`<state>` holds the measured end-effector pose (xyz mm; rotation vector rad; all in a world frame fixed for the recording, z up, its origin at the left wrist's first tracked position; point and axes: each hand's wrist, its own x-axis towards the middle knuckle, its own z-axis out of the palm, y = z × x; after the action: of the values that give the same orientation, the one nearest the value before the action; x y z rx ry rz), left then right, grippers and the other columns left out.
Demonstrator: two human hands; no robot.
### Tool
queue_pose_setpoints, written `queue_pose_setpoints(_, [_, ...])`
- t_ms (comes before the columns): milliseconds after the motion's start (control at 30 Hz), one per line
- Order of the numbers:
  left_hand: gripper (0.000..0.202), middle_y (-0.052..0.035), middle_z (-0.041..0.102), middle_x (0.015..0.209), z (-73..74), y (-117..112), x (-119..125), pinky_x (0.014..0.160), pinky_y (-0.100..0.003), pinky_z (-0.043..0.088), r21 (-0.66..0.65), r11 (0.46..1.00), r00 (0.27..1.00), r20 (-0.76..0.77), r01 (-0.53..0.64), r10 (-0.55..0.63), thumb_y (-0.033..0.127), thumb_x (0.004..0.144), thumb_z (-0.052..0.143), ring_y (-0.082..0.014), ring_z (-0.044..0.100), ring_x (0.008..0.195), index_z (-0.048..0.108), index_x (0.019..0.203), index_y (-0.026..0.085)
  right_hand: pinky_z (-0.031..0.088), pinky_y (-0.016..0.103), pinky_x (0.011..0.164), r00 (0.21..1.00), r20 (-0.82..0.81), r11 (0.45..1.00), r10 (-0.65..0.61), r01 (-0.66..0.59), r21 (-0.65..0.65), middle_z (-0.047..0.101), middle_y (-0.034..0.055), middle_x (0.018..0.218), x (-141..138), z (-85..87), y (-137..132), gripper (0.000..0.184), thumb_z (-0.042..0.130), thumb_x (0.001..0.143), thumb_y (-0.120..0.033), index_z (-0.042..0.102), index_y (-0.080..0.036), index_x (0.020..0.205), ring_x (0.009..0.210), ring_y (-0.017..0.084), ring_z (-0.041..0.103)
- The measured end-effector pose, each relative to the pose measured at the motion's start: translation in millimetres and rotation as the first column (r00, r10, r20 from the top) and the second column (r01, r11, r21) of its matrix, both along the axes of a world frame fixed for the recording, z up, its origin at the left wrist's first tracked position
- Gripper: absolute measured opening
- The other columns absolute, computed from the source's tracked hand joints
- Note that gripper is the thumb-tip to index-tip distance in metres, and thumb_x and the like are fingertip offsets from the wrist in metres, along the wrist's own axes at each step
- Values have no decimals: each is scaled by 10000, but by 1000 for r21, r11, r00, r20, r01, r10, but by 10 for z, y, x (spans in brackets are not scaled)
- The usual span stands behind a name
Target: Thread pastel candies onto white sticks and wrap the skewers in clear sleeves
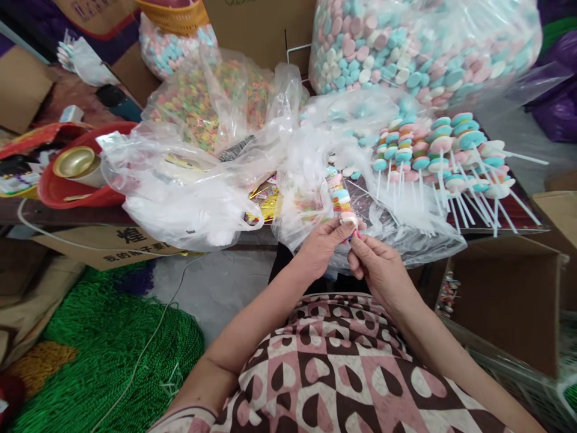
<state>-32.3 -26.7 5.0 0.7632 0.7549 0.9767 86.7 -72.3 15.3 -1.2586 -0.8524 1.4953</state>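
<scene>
My left hand [323,243] and my right hand [376,264] meet at the table's front edge, both pinched on one candy skewer [340,198]. The skewer stands nearly upright with several pastel candy discs stacked on it. My left fingers grip just under the lowest disc. My right fingertips press on the stick right beside them. A row of finished candy skewers [444,162] with white sticks lies on clear plastic to the right. Behind it stands a big clear bag of loose pastel candies [406,48].
A bag of small multicoloured candy rings [211,102] sits at centre left among crumpled clear plastic bags [180,186]. A red basin [67,189] holds a gold lid at the left. An open cardboard box [509,294] stands at the lower right. Green netting [112,337] lies on the floor.
</scene>
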Motion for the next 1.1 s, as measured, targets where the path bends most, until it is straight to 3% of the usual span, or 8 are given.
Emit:
queue_pose_setpoints(167, [399,-2,630,723,79,36,-38,622,-252,470,-4,1000,998,-60,9,-9,594,776,690,-100,530,618,650,791,198,338,222,432,991,6,991,130,-130,-19,588,-20,518,23,28,-33,359,691,818,-543,639,-192,767,428,94,447])
queue_pose_setpoints(300, [502,20,446,581,56,5,-49,618,-277,444,182,981,955,-295,72,-15,677,854,522,-122,446,580,541,678,207,325,222,407,993,28,993,115,-115,-20,564,-37,478,29,-5,-36,380,659,824,-583,622,-205,797,398,100,430])
queue_pose_setpoints(467, [444,-60,567,743,31,13,-72,832,-346,436,575,792,639,-692,206,337,551,942,411,-202,526,796,478,654,218,309,235,404,931,355,993,87,-110,44,498,-54,426,74,-14,-8,437,552,885,-625,577,-218,726,371,102,399])
queue_pose_setpoints(567, [438,-83,598,789,26,34,-88,844,-369,423,618,726,565,-730,302,386,520,967,352,-216,543,815,490,690,210,334,247,449,854,519,985,27,-112,132,480,-43,423,92,8,26,480,534,895,-628,545,-217,647,410,110,419])
queue_pose_setpoints(733, [489,-51,626,796,42,28,-149,793,-334,445,513,844,767,-602,159,221,624,931,418,-179,559,787,568,761,191,227,233,392,952,304,992,42,-76,101,413,-84,408,102,-36,33,411,560,900,-604,603,-208,801,361,87,315])
queue_pose_setpoints(867, [526,-60,689,917,89,31,-126,703,-287,474,156,986,990,-121,-52,72,694,840,546,-166,606,804,644,986,198,191,219,388,990,123,994,74,-84,76,390,-94,409,66,-99,-13,374,587,909,-563,616,-200,825,358,70,280])
queue_pose_setpoints(967, [524,-25,668,755,162,42,-50,479,-217,356,-38,999,987,163,12,-6,644,773,674,-110,538,584,652,1028,186,180,215,392,989,85,990,123,-128,63,394,-89,416,13,-112,-48,380,604,902,-559,609,-193,798,366,65,282])
queue_pose_setpoints(1100, [470,32,571,582,224,20,31,399,-157,243,-166,986,980,195,2,30,478,703,804,-81,517,510,669,1033,172,172,218,394,991,53,991,119,-122,51,386,-86,416,-39,-110,-68,405,619,887,-573,586,-193,750,375,64,270])
